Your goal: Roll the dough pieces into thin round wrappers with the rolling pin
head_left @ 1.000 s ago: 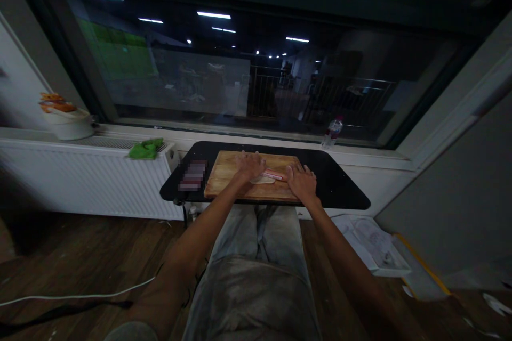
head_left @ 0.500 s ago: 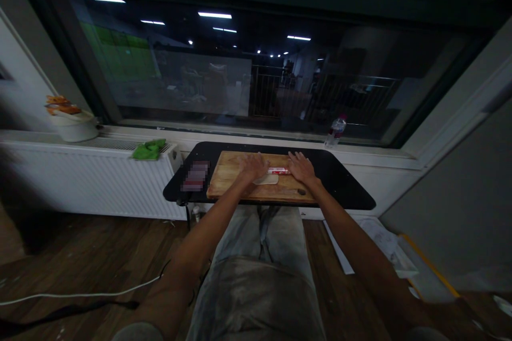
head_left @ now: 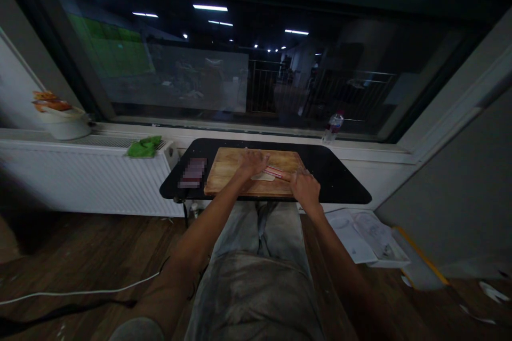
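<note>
A wooden cutting board (head_left: 224, 173) lies on a small black table. On it rests a flat pale piece of dough (head_left: 264, 177), with a rolling pin (head_left: 275, 172) slanting across it; the pin carries a red and white label. My left hand (head_left: 253, 162) is flat with its fingers stretched out, over the pin's left end and the dough's edge; that end is hidden beneath it. Curled round the pin's right end, my right hand (head_left: 306, 189) is closed, at the board's right side.
The black table (head_left: 340, 176) also bears a blurred-out flat object (head_left: 193, 172) at left. A plastic bottle (head_left: 333, 127) stands on the window sill. A green cloth (head_left: 144, 146) and a white tub (head_left: 66, 123) sit on the radiator (head_left: 88, 181).
My right hand has moved nearer to me and gone from lying flat to wrapping round the pin's end. The pin has turned to a slant. My left hand stays nearly in place.
</note>
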### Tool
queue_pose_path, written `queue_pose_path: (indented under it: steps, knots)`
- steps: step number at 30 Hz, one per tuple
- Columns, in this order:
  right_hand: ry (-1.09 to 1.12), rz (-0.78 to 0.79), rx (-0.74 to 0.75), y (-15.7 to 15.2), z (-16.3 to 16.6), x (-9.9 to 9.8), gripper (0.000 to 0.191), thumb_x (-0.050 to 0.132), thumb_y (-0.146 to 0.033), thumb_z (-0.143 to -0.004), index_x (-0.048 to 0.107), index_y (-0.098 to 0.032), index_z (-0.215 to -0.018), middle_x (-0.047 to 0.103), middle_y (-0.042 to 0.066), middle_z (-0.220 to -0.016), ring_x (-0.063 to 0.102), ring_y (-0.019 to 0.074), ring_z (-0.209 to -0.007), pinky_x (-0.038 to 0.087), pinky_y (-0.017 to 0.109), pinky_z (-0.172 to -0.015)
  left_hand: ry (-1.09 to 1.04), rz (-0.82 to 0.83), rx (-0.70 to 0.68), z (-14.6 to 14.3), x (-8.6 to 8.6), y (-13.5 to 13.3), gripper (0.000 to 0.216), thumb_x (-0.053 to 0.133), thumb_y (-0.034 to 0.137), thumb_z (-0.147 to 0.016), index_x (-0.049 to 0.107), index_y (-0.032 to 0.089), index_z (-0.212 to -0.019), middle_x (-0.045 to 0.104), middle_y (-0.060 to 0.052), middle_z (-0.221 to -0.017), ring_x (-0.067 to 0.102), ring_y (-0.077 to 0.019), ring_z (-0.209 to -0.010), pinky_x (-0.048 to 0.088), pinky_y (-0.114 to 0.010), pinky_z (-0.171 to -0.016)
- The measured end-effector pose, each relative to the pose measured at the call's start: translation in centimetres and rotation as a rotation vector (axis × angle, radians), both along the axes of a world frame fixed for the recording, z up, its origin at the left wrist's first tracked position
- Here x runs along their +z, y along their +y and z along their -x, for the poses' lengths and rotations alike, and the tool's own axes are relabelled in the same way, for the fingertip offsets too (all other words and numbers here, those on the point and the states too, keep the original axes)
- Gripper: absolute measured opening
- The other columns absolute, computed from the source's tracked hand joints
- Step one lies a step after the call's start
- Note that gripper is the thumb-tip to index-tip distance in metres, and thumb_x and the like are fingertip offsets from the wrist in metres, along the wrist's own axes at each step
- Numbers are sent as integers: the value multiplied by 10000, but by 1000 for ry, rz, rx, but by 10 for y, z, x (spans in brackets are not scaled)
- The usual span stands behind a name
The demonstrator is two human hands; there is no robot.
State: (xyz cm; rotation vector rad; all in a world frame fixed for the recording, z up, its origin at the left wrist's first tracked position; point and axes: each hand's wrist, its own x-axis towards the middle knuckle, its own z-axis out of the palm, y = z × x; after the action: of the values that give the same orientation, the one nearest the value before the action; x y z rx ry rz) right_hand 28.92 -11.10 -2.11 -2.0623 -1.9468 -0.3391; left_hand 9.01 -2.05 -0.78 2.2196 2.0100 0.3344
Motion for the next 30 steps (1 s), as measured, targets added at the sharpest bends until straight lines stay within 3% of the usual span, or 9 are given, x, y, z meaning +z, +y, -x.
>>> queue_pose_path:
  steps: [3, 8, 13, 19, 22, 26, 30]
  knots:
    - [-4, -85, 38, -28, 4, -10, 499, 371, -271, -1161, 753, -63, -1407, 801, 274, -1307, 744, 339, -1320, 574, 412, -1090, 6, -6, 0, -1, 4, -3, 812, 182, 641, -1161, 685, 148, -1563, 612, -219, -1664, 450, -442, -1637, 315, -668, -1340]
    - [-5, -169, 150, -68, 19, -34, 559, 391, -276, -1155, 609, 15, -1580, 663, 318, -1565, 624, 359, -1507, 501, 451, -1219, 16, -3, -14, -3, 6, -4, 796, 184, 639, -1167, 700, 179, -1561, 613, -184, -1674, 413, -424, -1669, 203, -688, -1382]
    - [-3, -216, 207, -75, 26, -45, 608, 347, -321, -1168, 559, 31, -1617, 631, 313, -1605, 592, 376, -1532, 439, 499, -1278, 35, -17, -42, -3, 5, -2, 811, 155, 633, -1169, 717, 191, -1551, 653, -174, -1634, 406, -411, -1676, 133, -687, -1396]
    - [11, -93, 144, -46, 12, -24, 669, 247, -406, -1191, 624, -20, -1586, 643, 296, -1599, 565, 378, -1542, 393, 524, -1311, 38, -48, -54, 0, 3, -4, 802, 159, 616, -1171, 724, 181, -1537, 712, -189, -1557, 553, -406, -1564, 208, -666, -1380]
    - [8, -29, 110, -20, 0, -12, 654, 210, -389, -1193, 632, -111, -1609, 629, 233, -1644, 509, 366, -1594, 370, 582, -1320, 33, -35, -72, 3, 5, -6, 778, 185, 617, -1168, 745, 198, -1508, 709, -171, -1566, 502, -419, -1597, 283, -655, -1352]
    - [0, 98, 57, 19, -11, 0, 623, 262, -347, -1178, 579, -115, -1661, 598, 199, -1687, 469, 385, -1621, 375, 625, -1305, 28, -35, -89, 3, 9, -9, 722, 216, 575, -1170, 765, 219, -1475, 681, -152, -1608, 447, -438, -1628, 298, -694, -1328]
    - [-37, 166, 85, 43, -16, 12, 592, 311, -309, -1168, 576, -126, -1665, 604, 187, -1684, 481, 362, -1611, 395, 561, -1300, 52, -28, -77, 1, 8, -7, 682, 232, 536, -1167, 720, 228, -1531, 658, -169, -1628, 496, -445, -1588, 323, -729, -1297]
